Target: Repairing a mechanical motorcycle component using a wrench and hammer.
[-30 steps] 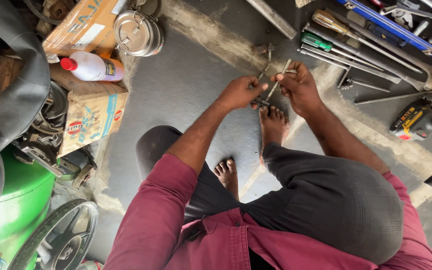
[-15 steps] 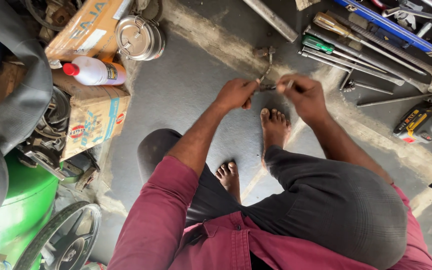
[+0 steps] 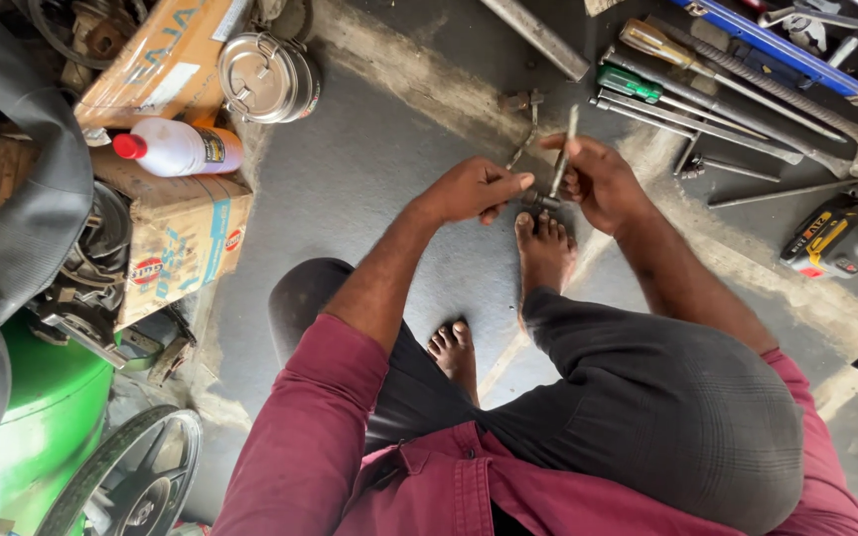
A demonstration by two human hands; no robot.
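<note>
I sit on a grey concrete floor with both hands out in front, above my bare right foot (image 3: 544, 250). My right hand (image 3: 600, 181) is closed around a slim metal wrench (image 3: 564, 149) that points up and away. My left hand (image 3: 477, 189) pinches a small metal part (image 3: 538, 201) at the wrench's lower end, fingertips almost touching the right hand. A thin bent metal piece (image 3: 522, 139) sticks up behind the left hand; whether the hand holds it too is unclear.
Screwdrivers and long rods (image 3: 707, 104) lie at the upper right beside a blue toolbox (image 3: 796, 55) and a yellow-black power drill (image 3: 841, 238). At left are cardboard boxes (image 3: 176, 233), a white bottle with red cap (image 3: 176, 147), a steel tiffin (image 3: 268, 77), a green drum (image 3: 37, 427) and tyres (image 3: 12, 199).
The wrench has swung from leaning right to nearly upright in my right hand. Both hands stay together over the foot, shifted slightly in view.
</note>
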